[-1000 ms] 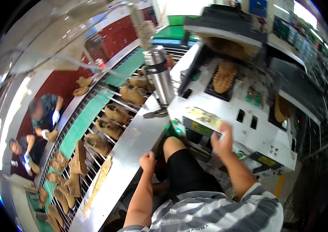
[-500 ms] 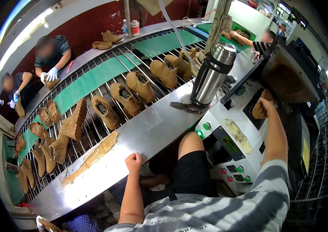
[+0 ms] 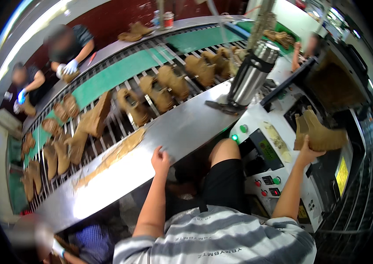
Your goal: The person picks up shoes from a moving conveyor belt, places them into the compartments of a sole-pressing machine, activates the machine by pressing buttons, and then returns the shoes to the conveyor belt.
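My right hand (image 3: 306, 152) grips a tan suede ankle boot (image 3: 320, 132) by its sole and holds it in the air above the white machine (image 3: 283, 171). My left hand (image 3: 160, 159) rests with curled fingers on the steel ledge (image 3: 182, 132) beside the conveyor and holds nothing. Several more tan boots (image 3: 162, 90) lie on the green belt with its metal rods. A flat tan sole piece (image 3: 114, 154) lies on the ledge, left of my left hand.
A steel thermos (image 3: 251, 72) stands on the ledge next to the machine's control panel with round buttons (image 3: 268, 180). Two people in blue gloves (image 3: 65, 68) work across the conveyor at the upper left. Cans (image 3: 163, 20) stand on the far ledge.
My right hand has pulled the tan boot out of the machine and lifted it toward me. My view has swung left along the conveyor. The left hand stays on the ledge.
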{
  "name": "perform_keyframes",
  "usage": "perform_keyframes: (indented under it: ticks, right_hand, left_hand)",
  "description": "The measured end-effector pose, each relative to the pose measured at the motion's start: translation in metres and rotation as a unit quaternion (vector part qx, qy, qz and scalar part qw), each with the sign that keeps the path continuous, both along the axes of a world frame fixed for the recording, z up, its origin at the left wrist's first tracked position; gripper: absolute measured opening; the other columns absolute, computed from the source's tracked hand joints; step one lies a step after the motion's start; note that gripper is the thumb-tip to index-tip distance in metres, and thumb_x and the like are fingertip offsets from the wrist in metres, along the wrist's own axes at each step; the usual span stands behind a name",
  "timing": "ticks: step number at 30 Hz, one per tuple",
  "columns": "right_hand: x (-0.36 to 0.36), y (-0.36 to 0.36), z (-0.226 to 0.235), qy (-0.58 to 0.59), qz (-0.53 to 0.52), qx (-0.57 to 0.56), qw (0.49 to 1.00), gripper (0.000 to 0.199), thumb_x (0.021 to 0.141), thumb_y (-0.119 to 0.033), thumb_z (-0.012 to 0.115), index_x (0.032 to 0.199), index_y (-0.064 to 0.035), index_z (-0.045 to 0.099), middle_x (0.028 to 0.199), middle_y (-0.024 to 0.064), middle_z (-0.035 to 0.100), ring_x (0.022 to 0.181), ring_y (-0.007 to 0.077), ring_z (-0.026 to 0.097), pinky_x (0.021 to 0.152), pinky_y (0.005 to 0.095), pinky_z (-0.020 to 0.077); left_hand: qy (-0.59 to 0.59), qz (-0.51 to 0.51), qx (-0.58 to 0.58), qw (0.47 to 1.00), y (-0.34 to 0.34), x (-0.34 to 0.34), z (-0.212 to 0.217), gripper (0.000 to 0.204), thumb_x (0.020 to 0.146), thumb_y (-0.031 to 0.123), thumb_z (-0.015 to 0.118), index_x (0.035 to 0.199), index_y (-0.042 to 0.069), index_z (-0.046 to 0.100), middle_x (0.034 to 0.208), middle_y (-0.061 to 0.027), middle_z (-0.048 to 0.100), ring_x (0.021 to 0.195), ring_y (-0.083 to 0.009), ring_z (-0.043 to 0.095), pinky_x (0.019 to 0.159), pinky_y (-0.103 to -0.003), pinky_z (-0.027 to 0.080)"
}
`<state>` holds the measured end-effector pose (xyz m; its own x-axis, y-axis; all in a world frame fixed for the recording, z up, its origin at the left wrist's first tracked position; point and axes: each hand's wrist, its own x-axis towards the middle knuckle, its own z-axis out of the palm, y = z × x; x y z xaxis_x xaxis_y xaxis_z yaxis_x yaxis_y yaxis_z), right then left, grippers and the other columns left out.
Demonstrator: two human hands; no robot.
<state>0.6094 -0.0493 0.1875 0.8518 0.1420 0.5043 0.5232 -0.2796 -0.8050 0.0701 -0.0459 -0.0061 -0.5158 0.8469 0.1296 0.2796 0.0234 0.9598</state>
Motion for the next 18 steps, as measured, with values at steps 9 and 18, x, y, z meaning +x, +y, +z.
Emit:
perform_keyframes:
  ticks: [9,18]
  right_hand:
    - [-0.192,-0.005,-0.017,0.207,0.577,0.006,0.79,0.063,0.082,-0.032,0.075,0.126,0.0058,0.051,0.124,0.0124,0.057,0.113,0.0216,0.054,0.1,0.0352,0.0406]
    - [-0.395,-0.041,0.036,-0.039,0.828,-0.15,0.539,0.062,0.079,-0.028,0.074,0.133,-0.0076,0.051,0.117,0.0138,0.062,0.109,0.0292,0.059,0.094,0.037,0.0461]
  left_hand:
    - [-0.38,-0.377,0.046,0.844,-0.037,0.067,0.111,0.069,0.082,0.026,0.074,0.138,0.004,0.042,0.131,-0.0114,0.053,0.125,-0.0245,0.048,0.103,-0.038,0.041]
    - [-0.454,-0.039,0.209,0.865,-0.134,-0.132,0.165,0.055,0.083,0.019,0.062,0.131,-0.003,0.046,0.126,-0.0165,0.057,0.114,-0.0295,0.058,0.1,-0.042,0.047]
